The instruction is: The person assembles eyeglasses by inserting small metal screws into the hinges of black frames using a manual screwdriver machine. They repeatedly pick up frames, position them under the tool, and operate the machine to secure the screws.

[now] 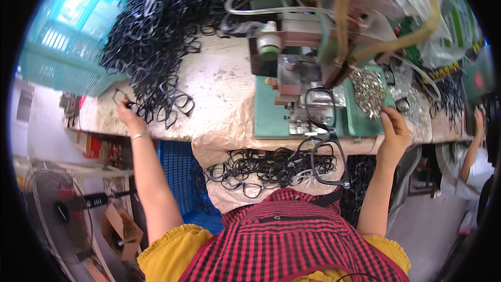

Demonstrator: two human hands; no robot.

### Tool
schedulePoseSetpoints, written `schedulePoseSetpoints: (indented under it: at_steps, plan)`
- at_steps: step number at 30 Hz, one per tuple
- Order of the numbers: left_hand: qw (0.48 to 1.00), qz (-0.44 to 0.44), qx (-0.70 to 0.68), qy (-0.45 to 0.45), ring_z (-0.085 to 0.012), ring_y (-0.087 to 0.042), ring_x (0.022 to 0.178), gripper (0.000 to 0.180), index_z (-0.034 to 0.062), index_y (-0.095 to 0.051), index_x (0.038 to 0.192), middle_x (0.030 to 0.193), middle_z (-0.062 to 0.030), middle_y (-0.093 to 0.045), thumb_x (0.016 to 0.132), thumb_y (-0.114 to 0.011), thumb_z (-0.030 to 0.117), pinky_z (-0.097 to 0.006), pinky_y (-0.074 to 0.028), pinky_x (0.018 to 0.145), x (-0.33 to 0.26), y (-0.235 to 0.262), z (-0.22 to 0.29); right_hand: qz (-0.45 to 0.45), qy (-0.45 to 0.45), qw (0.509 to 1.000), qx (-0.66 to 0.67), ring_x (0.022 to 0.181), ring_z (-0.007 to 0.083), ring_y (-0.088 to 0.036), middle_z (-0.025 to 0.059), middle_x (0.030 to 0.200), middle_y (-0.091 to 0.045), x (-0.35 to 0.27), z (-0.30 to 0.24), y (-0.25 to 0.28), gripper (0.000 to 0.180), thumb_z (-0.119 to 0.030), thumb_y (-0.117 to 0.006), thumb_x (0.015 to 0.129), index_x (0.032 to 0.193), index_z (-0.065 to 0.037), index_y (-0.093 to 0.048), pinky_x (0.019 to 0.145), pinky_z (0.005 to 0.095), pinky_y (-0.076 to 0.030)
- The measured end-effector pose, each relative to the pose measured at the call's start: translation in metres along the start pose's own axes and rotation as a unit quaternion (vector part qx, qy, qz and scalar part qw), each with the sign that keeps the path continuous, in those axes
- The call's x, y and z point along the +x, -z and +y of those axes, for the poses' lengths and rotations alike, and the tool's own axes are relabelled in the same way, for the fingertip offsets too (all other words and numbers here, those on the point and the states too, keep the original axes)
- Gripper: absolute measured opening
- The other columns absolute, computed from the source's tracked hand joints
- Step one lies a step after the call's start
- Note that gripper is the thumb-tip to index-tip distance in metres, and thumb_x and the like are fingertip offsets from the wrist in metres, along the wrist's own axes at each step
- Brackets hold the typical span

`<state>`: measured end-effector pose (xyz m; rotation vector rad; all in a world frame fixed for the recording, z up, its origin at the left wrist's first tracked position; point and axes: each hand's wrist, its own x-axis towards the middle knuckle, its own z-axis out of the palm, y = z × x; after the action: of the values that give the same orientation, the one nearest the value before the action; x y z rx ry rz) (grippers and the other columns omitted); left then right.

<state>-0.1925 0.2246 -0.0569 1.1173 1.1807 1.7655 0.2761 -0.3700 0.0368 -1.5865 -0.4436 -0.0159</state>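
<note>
- Head view shows the left hand [128, 117] stretched out to the left over the worn surface [219, 89], fingers closed on a black eyeglass frame [121, 96] at the edge of the big black frame pile [156, 31].
- Right hand [395, 128] is raised at the surface's front edge, beside a heap of small silvery metal parts [368, 91]; whether its fingers pinch anything cannot be told.
- Another black frame [319, 107] sits on the green machine [302, 73] between the hands.
- More frames lie in a cloth [271, 167] at the lap.
- Upper part of the machine is cut off by the picture's rim.
</note>
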Motion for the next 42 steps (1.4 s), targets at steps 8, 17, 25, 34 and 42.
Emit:
schedulePoseSetpoints:
  at_steps: [8,17,25,34,42]
  plan:
    - [0.947,-0.17,0.253,-0.101,-0.0237,-0.054,0.076,0.045,0.0007,-0.064,0.085,0.081,-0.0102,-0.065,0.104,-0.046,0.038,-0.039,-0.045,0.074,-0.152,-0.185,0.028,-0.141,0.14,0.98,0.03,0.09,0.0146,-0.064,0.0056,0.096,-0.07,0.013,-0.087,-0.09,0.017,-0.002,-0.071,0.083,0.1,0.0,-0.071,0.084,0.0286,-0.05]
    - [0.978,-0.178,-0.005,-0.106,-0.0211,-0.06,0.084,0.03,0.0049,-0.067,0.097,0.096,-0.0088,-0.066,0.106,-0.048,0.027,-0.027,-0.045,0.068,-0.296,-0.175,0.191,-0.144,0.011,0.971,0.189,0.089,0.008,-0.062,0.0028,0.095,-0.066,0.004,-0.084,-0.115,0.039,0.002,-0.072,0.081,0.117,0.002,-0.057,0.086,0.0232,-0.048]
    - [0.831,-0.432,-0.202,-0.284,-0.0281,-0.066,0.092,0.024,-0.0045,-0.059,0.104,0.1,-0.0208,-0.065,0.106,-0.049,0.017,-0.035,-0.06,0.069,-0.329,-0.203,0.293,-0.16,-0.055,0.952,0.254,0.098,0.0115,-0.063,0.0087,0.11,-0.068,-0.011,-0.111,-0.121,0.05,-0.002,-0.073,0.082,0.128,0.002,-0.053,0.091,0.0257,-0.048]
    - [0.655,-0.586,-0.136,-0.457,-0.0235,-0.067,0.081,0.023,0.0129,-0.077,0.094,0.098,-0.0056,-0.074,0.074,-0.082,0.024,-0.043,-0.053,0.083,-0.377,-0.183,0.258,-0.106,0.202,0.927,-0.298,0.124,0.0387,-0.055,0.0211,0.126,-0.063,0.027,-0.048,-0.049,0.032,-0.016,-0.073,0.079,0.109,-0.005,-0.072,0.106,0.0457,-0.043]
    - [0.656,-0.592,-0.152,-0.442,-0.0232,-0.06,0.074,0.022,0.0127,-0.078,0.093,0.101,-0.0042,-0.075,0.074,-0.084,0.022,-0.043,-0.052,0.08,-0.368,-0.183,0.254,-0.008,0.222,0.872,-0.437,0.11,0.0349,-0.062,0.0147,0.114,-0.067,0.043,0.008,-0.036,0.014,-0.015,-0.075,0.079,0.09,-0.007,-0.075,0.096,0.0438,-0.049]
